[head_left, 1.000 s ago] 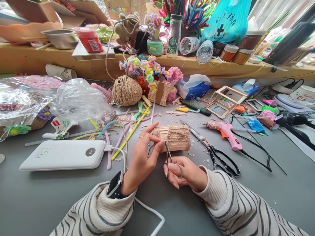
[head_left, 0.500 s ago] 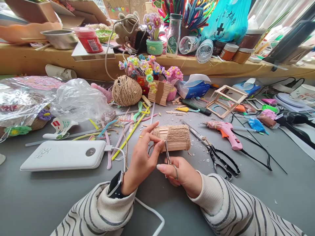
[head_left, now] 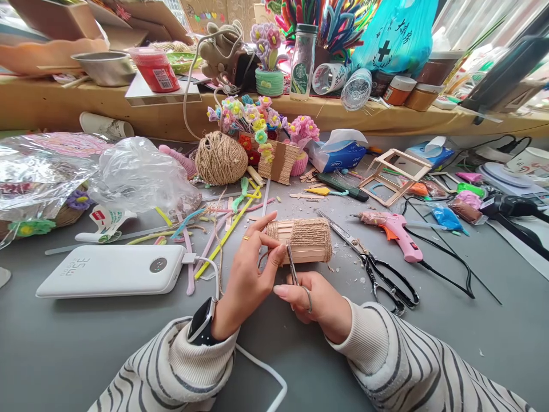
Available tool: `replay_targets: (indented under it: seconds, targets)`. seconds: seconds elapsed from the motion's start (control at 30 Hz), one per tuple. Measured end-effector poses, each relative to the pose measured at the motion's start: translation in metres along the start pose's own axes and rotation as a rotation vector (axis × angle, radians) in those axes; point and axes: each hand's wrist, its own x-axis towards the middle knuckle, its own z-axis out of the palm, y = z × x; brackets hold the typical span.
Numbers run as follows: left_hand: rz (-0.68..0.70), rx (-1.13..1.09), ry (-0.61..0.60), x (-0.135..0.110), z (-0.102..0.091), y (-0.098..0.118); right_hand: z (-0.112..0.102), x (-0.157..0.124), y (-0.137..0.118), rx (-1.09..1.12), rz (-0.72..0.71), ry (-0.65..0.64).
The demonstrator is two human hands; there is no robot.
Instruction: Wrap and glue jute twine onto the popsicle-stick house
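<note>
A small cylinder of wooden craft sticks [head_left: 315, 253] lies on its side, part of it wrapped in jute twine [head_left: 311, 233]. My left hand [head_left: 253, 263] is at its left end, index finger against the top edge. The left thumb and fingertips pinch together, seemingly on a strand of twine mostly hidden by the fingers. My right hand [head_left: 319, 300] grips small metal scissors [head_left: 293, 268], one handle loop round the fingers. Their blades point up and meet the left thumb tip, just in front of the cylinder. Whatever lies between the blades is hidden.
Large black-handled scissors [head_left: 377, 272] and a pink glue gun [head_left: 397, 232] lie to the right. At the left sits a white power bank [head_left: 111, 272] with its cable. Behind are a twine ball [head_left: 221, 158], pipe-cleaner flowers [head_left: 257, 120] and a wooden stick frame [head_left: 394, 174].
Both hands, the scissors and the cylinder stay almost where they were. The right hand and its scissors handle have shifted very slightly.
</note>
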Motion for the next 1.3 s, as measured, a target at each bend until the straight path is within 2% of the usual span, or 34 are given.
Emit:
replay_targets:
  seconds: [0.3,0.57,0.87,1.13,1.3]
  targets:
    - [-0.006,-0.011,-0.009,0.0007,-0.0012,-0.0005,-0.0004,0.0008,-0.0018,0.006,0.017,0.003]
    - [0.038,0.069,0.003,0.0016,-0.0022,0.0015,0.0021,-0.0024,-0.0010,-0.018,-0.016,0.021]
    - [0.035,0.060,0.003,0.0022,-0.0007,0.0003,-0.0001,0.0015,0.0032,-0.026,-0.067,0.018]
    - [0.005,0.035,-0.007,0.0018,-0.0021,0.0023,-0.0026,-0.0004,-0.0001,-0.054,-0.029,-0.019]
    - [-0.010,0.015,-0.008,0.0015,-0.0020,0.0024,-0.0015,0.0004,-0.0009,-0.073,-0.024,0.002]
